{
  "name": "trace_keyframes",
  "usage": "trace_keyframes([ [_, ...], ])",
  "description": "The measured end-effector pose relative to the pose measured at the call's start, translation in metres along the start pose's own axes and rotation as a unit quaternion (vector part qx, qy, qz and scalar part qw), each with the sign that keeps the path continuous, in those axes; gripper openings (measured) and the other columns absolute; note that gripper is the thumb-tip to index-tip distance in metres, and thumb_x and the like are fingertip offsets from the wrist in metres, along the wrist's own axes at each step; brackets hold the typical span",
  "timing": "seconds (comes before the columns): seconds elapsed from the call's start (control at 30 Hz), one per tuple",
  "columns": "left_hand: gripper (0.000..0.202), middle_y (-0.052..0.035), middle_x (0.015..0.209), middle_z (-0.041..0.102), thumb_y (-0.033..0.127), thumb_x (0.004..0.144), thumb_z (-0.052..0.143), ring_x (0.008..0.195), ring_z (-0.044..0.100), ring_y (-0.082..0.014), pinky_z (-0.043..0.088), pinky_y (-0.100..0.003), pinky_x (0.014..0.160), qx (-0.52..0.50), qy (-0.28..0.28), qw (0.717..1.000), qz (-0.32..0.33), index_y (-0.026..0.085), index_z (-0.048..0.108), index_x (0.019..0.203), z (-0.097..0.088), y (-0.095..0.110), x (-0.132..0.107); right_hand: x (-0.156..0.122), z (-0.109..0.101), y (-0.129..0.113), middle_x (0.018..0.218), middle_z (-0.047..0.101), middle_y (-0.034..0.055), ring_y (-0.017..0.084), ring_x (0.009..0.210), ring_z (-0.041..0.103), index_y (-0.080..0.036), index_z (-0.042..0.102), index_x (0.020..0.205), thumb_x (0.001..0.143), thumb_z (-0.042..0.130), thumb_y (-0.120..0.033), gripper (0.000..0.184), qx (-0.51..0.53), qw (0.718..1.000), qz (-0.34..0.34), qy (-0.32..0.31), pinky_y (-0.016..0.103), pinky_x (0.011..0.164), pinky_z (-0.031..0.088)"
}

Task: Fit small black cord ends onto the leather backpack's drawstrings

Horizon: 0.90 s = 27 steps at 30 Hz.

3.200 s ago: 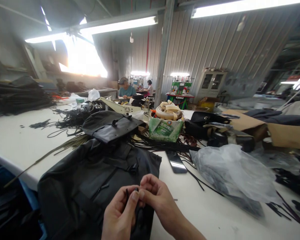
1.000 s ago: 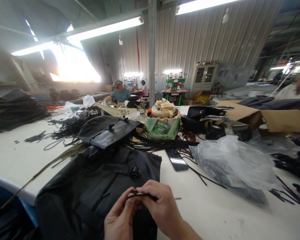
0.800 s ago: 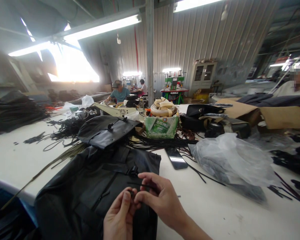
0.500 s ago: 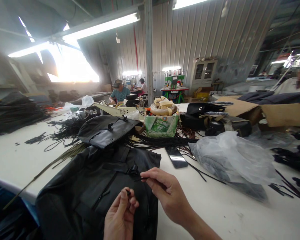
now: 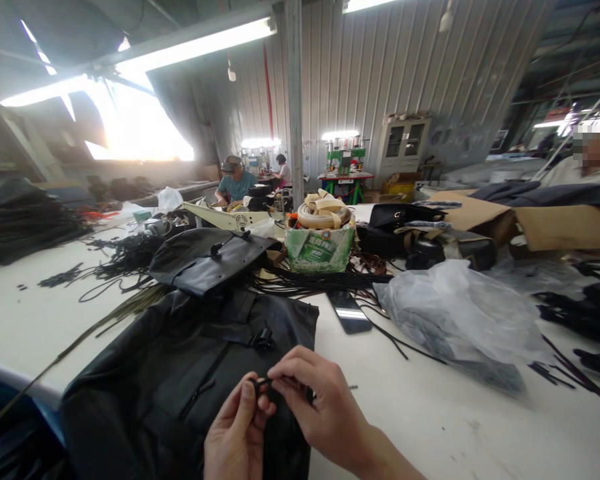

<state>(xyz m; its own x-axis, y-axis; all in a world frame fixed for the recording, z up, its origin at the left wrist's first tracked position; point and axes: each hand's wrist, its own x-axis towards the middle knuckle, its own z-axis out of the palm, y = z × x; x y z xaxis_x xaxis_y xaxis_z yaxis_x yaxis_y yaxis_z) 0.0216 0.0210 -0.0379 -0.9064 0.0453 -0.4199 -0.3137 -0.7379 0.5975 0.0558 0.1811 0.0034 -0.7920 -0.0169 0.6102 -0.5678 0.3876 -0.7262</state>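
A black backpack [image 5: 145, 387] with a buckle [image 5: 263, 338] and zips lies on the table below my hands, its flap [image 5: 205, 263] folded away from me. Over its near right side, my left hand [image 5: 237, 427] is closed, pinching a small black piece between thumb and forefinger; its exact kind is too small to make out. My right hand [image 5: 325, 400] is also closed, fingertips pinching a short thin black cord [image 5: 264, 382]. The cord meets the piece at the left fingertips. Whether it passes through is hidden.
Beyond the backpack stands a green box [image 5: 320, 250] with rolled webbing. A phone [image 5: 349, 312] lies right of the backpack, near black cords and a clear plastic bag [image 5: 460, 313]. More cords [image 5: 125, 257] lie at left. People sit further back.
My right hand has moved left and down, bringing the cord from apart to the small black piece in my left hand. The left hand stays nearly in place; the view shifts slightly.
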Motion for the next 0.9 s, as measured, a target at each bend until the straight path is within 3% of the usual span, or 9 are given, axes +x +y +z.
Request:
trace_keyframes([
  [0.1, 0.023, -0.0118, 0.094, 0.081, 0.000, 0.075, 0.092, 0.069, 0.076, -0.0166, 0.068, -0.024, 0.066, -0.002, 0.004, 1.000, -0.001, 0.009, 0.083, 0.093, 0.001, 0.001, 0.000, 0.000, -0.001, 0.001, 0.108, 0.072, 0.0057, 0.014, 0.091, 0.071, -0.029, 0.080, 0.134, 0.110, 0.061, -0.018, 0.032, -0.031, 0.999, -0.014, -0.022, 0.025, 0.078, 0.057],
  [0.43, 0.025, -0.0114, 0.091, 0.080, 0.004, 0.070, 0.097, 0.066, 0.073, -0.0166, 0.066, -0.024, 0.061, 0.000, 0.002, 1.000, 0.001, 0.009, 0.082, 0.090, 0.000, 0.000, -0.001, -0.002, 0.001, 0.006, 0.105, 0.075, 0.0033, 0.013, 0.089, 0.072, -0.025, 0.081, 0.119, 0.109, 0.068, -0.020, 0.018, -0.052, 0.998, -0.035, -0.028, 0.023, 0.079, 0.057],
  [0.5, 0.034, -0.0106, 0.089, 0.079, 0.011, 0.063, 0.104, 0.065, 0.072, -0.0158, 0.066, -0.024, 0.061, 0.007, -0.007, 1.000, 0.004, 0.009, 0.083, 0.090, 0.000, -0.001, -0.001, 0.000, -0.001, 0.005, 0.104, 0.074, 0.0028, 0.013, 0.089, 0.070, -0.024, 0.078, 0.116, 0.110, 0.066, -0.020, 0.014, -0.072, 0.996, -0.048, -0.029, 0.024, 0.078, 0.055],
  [0.67, 0.073, -0.0118, 0.083, 0.078, 0.033, 0.025, 0.116, 0.061, 0.069, -0.0153, 0.063, -0.023, 0.055, 0.013, 0.010, 1.000, 0.004, 0.007, 0.084, 0.086, 0.008, -0.001, -0.004, 0.005, -0.004, -0.003, 0.103, 0.072, 0.0029, 0.018, 0.094, 0.064, -0.021, 0.062, 0.110, 0.110, 0.059, -0.015, 0.007, -0.144, 0.984, -0.102, -0.037, 0.037, 0.088, 0.048],
  [0.77, 0.075, -0.0122, 0.083, 0.078, 0.035, 0.020, 0.116, 0.060, 0.067, -0.0144, 0.062, -0.023, 0.054, 0.014, 0.021, 1.000, 0.008, 0.008, 0.085, 0.084, 0.014, 0.001, -0.008, 0.005, -0.004, -0.006, 0.107, 0.070, 0.0058, 0.021, 0.099, 0.062, -0.020, 0.060, 0.111, 0.110, 0.055, -0.014, 0.008, -0.169, 0.977, -0.118, -0.055, 0.041, 0.092, 0.046],
  [0.9, 0.072, -0.0100, 0.080, 0.077, 0.038, 0.022, 0.115, 0.058, 0.063, -0.0125, 0.059, -0.022, 0.052, 0.026, 0.016, 1.000, 0.005, 0.010, 0.085, 0.081, 0.015, 0.002, -0.009, 0.000, -0.001, -0.003, 0.104, 0.068, 0.0070, 0.020, 0.094, 0.061, -0.021, 0.063, 0.118, 0.111, 0.051, -0.012, 0.016, -0.146, 0.984, -0.094, -0.041, 0.036, 0.084, 0.048],
])
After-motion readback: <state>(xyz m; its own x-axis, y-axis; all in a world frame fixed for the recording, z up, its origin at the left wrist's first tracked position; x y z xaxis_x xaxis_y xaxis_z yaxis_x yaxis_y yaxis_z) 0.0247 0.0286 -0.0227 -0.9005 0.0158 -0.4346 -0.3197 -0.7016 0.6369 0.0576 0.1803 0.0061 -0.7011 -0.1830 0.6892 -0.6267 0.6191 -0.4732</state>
